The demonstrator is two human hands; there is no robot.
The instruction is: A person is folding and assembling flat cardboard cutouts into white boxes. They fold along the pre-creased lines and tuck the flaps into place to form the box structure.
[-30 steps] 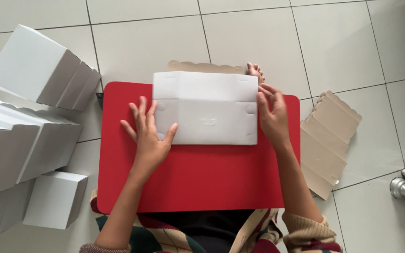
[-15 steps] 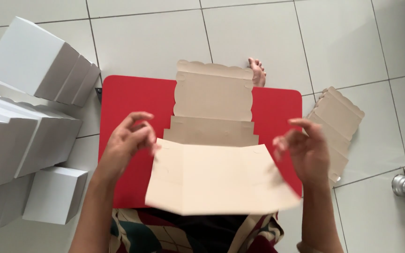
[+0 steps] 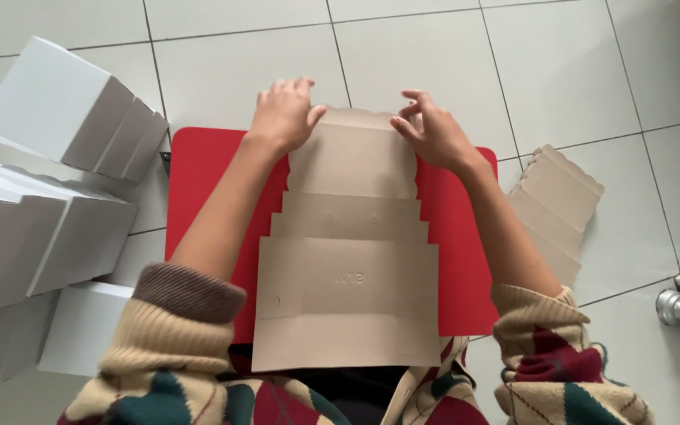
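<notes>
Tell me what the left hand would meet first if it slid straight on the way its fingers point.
The left hand points away from the body, past the far edge of the flat cardboard blank. Beyond it lies only bare tiled floor; the way looks free.

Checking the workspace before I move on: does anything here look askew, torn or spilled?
Nothing stands out. The flat cardboard blank lies unfolded and square on the red board, both hands resting on its far edge. No tears or spills show.

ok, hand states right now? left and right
Left hand: open, palm flat on the far edge of the cardboard blank, holding nothing.
Right hand: open, fingers curled, fingertips on the same far edge, no grip visible.
</notes>
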